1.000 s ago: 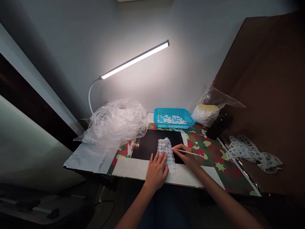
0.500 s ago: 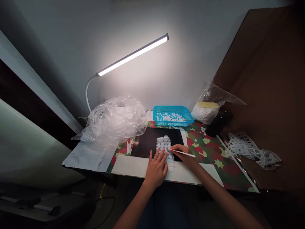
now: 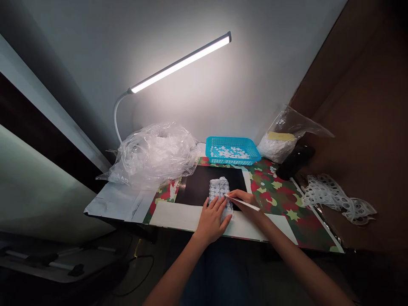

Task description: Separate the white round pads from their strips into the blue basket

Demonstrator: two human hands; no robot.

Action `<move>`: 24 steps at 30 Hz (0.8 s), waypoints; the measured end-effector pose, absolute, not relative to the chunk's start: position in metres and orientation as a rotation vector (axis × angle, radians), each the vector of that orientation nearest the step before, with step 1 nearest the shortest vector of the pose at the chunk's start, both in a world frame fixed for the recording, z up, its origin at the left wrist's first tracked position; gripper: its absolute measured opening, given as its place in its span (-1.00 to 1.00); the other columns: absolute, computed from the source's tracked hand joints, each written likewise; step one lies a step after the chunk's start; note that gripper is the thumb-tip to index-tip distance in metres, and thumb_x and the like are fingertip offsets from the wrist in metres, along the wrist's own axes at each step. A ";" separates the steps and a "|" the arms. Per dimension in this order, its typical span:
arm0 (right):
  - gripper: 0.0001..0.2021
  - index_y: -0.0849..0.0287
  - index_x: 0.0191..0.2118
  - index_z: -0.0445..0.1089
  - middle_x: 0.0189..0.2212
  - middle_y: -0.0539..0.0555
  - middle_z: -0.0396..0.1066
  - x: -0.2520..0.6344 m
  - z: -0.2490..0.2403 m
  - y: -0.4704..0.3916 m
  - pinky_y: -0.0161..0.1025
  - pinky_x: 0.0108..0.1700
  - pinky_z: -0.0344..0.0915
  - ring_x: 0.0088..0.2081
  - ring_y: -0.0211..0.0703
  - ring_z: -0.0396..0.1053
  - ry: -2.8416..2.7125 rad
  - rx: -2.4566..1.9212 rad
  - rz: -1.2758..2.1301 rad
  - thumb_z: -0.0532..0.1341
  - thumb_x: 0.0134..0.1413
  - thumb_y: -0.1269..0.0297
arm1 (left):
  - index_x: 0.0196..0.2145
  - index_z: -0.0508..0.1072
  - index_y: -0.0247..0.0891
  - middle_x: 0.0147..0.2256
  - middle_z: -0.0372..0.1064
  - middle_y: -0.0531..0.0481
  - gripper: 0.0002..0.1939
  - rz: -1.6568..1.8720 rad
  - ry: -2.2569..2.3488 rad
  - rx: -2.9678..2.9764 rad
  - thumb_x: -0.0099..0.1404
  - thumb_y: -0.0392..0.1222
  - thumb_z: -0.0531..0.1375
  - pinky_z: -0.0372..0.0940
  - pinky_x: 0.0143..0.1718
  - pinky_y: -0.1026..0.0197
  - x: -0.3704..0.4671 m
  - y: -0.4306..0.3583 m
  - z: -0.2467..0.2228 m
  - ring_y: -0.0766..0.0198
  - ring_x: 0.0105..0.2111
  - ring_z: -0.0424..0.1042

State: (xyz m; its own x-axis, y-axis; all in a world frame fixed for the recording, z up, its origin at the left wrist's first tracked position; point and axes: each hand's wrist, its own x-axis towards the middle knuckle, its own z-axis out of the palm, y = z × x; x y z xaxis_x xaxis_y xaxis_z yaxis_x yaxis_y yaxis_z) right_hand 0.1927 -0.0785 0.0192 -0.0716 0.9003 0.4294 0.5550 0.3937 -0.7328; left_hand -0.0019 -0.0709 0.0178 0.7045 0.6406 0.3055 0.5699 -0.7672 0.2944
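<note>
A white sheet of round discs (image 3: 219,188) lies on a black mat (image 3: 200,187) on the table. My left hand (image 3: 213,221) rests flat on the sheet's near part, fingers spread, pressing it down. My right hand (image 3: 247,203) grips a thin white stick (image 3: 242,204) like a pen, its tip touching the sheet's right edge.
A blue basket (image 3: 232,150) with white discs stands behind the mat. Crumpled clear plastic (image 3: 153,157) lies at the left under a lit desk lamp (image 3: 180,63). A bag (image 3: 282,142) and a dark object (image 3: 295,161) sit back right, punched-out white sheets (image 3: 334,197) lie beside a brown board (image 3: 366,119).
Both hands stay on the sheet. The right hand with the stick has shifted slightly along the sheet's edge. The camera has tilted, so the scene sits a little higher.
</note>
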 end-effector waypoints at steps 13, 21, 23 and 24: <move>-0.77 0.09 -0.19 0.43 -0.24 0.14 0.47 0.185 0.033 -0.071 -0.18 -0.21 0.38 -0.21 -0.04 0.44 -1.894 -1.311 0.338 0.03 0.23 0.24 | 0.20 0.15 -0.22 0.19 0.14 -0.03 -0.45 0.631 1.007 2.751 0.38 0.11 -0.12 -0.13 0.22 -0.15 0.000 -0.072 0.016 0.07 0.20 0.07; -0.79 0.09 -0.29 0.42 -0.31 0.11 0.47 0.184 0.036 -0.065 -0.17 -0.20 0.36 -0.25 -0.05 0.44 -1.836 -1.337 0.301 0.05 0.22 0.24 | 0.22 0.11 -0.21 0.20 0.12 -0.03 -0.45 0.639 0.998 2.737 0.39 0.09 -0.13 -0.15 0.23 -0.13 0.000 -0.073 0.016 0.09 0.21 0.04; -0.81 0.10 -0.32 0.41 -0.34 0.09 0.48 0.188 0.038 -0.070 -0.19 -0.24 0.38 -0.28 -0.07 0.45 -1.800 -1.350 0.320 0.08 0.21 0.22 | 0.22 0.11 -0.20 0.20 0.12 -0.03 -0.45 0.641 0.999 2.738 0.39 0.10 -0.13 -0.16 0.23 -0.13 0.000 -0.073 0.017 0.09 0.21 0.04; -0.82 0.10 -0.33 0.41 -0.36 0.07 0.48 0.191 0.038 -0.072 -0.20 -0.26 0.38 -0.31 -0.09 0.45 -1.782 -1.357 0.331 0.10 0.20 0.21 | 0.22 0.10 -0.20 0.20 0.12 -0.03 -0.45 0.642 0.999 2.737 0.38 0.11 -0.13 -0.16 0.23 -0.12 0.000 -0.073 0.017 0.09 0.21 0.04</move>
